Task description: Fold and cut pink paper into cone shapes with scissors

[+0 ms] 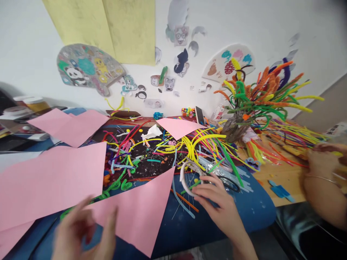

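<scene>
In the head view my right hand (217,202) grips a roll of white tape (184,182) by its rim, the ring standing upright. Just behind that hand lie scissors with black handles (232,185), partly hidden by the fingers. My left hand (84,231), blurred by motion, is over the near table edge with thumb and fingers apart and nothing between them. Beyond it lies a cut piece of pink paper (141,209) with a pointed corner. A larger pink sheet (51,184) lies to the left.
Loose pipe cleaners (192,150) and scraps cover a dark board (159,164). A glass vase (234,128) of pipe cleaners stands at back right. Another pink piece (180,126) lies at the back. At right, another person's hands (322,162) work over the wooden table (267,173).
</scene>
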The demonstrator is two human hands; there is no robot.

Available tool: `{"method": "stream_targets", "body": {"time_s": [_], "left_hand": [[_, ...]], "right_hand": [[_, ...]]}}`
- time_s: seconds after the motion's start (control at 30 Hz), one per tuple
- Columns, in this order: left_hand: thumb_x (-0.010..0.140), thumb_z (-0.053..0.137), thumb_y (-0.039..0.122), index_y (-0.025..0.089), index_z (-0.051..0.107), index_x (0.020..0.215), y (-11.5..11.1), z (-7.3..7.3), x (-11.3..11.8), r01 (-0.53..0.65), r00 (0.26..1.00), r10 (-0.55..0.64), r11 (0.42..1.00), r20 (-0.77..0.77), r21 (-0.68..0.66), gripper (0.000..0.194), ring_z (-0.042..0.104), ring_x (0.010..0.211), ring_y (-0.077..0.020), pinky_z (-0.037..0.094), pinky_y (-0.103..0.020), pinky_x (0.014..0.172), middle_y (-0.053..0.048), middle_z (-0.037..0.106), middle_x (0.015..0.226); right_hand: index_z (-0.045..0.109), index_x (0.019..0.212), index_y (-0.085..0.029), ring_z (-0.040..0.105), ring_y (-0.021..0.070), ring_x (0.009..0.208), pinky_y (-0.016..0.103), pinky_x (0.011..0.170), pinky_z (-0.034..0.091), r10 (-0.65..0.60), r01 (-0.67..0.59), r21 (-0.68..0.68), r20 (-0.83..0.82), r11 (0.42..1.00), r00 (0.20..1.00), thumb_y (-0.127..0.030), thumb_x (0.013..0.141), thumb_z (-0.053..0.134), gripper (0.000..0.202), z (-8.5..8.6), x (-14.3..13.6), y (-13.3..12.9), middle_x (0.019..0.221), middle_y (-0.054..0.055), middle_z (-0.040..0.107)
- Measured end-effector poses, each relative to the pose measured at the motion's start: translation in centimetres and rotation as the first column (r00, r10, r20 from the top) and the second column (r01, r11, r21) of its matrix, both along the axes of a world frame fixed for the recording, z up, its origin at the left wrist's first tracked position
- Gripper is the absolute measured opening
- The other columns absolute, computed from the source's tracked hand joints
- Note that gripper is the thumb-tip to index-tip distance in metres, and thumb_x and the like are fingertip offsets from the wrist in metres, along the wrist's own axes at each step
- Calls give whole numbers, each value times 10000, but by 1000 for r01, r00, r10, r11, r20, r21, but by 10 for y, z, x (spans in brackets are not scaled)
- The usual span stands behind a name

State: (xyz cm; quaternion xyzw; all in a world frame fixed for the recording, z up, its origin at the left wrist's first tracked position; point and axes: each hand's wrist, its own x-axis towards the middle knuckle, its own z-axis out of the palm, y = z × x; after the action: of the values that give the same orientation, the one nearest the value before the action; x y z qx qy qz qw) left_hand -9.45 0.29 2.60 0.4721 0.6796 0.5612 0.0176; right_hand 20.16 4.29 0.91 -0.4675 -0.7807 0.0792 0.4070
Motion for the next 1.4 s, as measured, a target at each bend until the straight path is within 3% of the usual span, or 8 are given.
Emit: {"method": "stream_targets", "body": {"time_s": [0.1,0.2,0.4,0.53,0.73,0.97,1.27,1.4], "left_hand": [[875,612,368,248,619,1107,8,10,33,555,821,-567,820,-65,-140,261,553,604,-113,468,-207,514,20,588,792],[874,628,296,244,617,1073,20,12,59,719,690,-722,677,50,-160,206,602,615,-97,501,-187,536,8,662,865],[913,553,306,208,670,835,25,18,66,765,644,-737,619,206,-178,171,606,612,-111,492,-182,550,4,676,715],[941,502,330,203,651,801,21,21,61,786,618,-733,588,284,-191,241,609,626,-117,492,-180,549,-4,664,714],[962,474,317,204,615,769,18,22,55,820,573,-775,538,267,-196,264,618,662,-114,488,-176,596,0,651,712],[988,418,286,193,592,794,20,27,50,873,480,-855,444,195,-204,277,614,671,-112,486,-185,638,-6,644,735],[962,479,125,214,585,997,20,33,30,901,373,-906,405,-199,-156,143,635,753,-75,476,-123,698,12,678,851],[975,489,173,210,614,1070,19,31,17,846,422,-799,517,-429,-132,161,671,785,-81,493,-132,746,-3,705,887]], "right_hand": [[716,1023,-335,632,258,1085,610,1080,370,53,-57,71,60,996,997,-183,884,649,217,-1,-14,-11,941,-14,769],[698,1072,-342,641,245,1060,603,1084,367,67,-76,112,77,991,995,-154,872,659,277,-3,-23,-21,944,-26,768],[718,1013,-333,502,282,1263,551,1043,445,135,-135,36,3,990,991,-156,846,682,246,-3,-20,-34,1178,25,685],[730,953,-317,320,341,1432,609,1107,353,154,-204,-187,-249,961,956,-231,878,656,136,-7,-26,-37,1589,1,289],[616,1053,-317,598,312,1218,495,903,552,50,-645,-296,-886,704,462,-508,797,721,336,-11,-38,-30,1525,100,422],[613,1009,-198,727,110,800,200,702,573,-506,-779,-345,-862,524,41,-307,829,731,241,1,-41,-18,1210,152,697],[629,1011,-155,537,9,474,112,455,467,-624,-797,-398,-781,454,35,-78,718,737,321,10,-32,-10,1088,146,733],[636,1082,-151,414,-18,400,105,405,424,-477,-815,-351,-873,461,106,-55,711,661,384,12,-18,-8,1133,171,721]]}}
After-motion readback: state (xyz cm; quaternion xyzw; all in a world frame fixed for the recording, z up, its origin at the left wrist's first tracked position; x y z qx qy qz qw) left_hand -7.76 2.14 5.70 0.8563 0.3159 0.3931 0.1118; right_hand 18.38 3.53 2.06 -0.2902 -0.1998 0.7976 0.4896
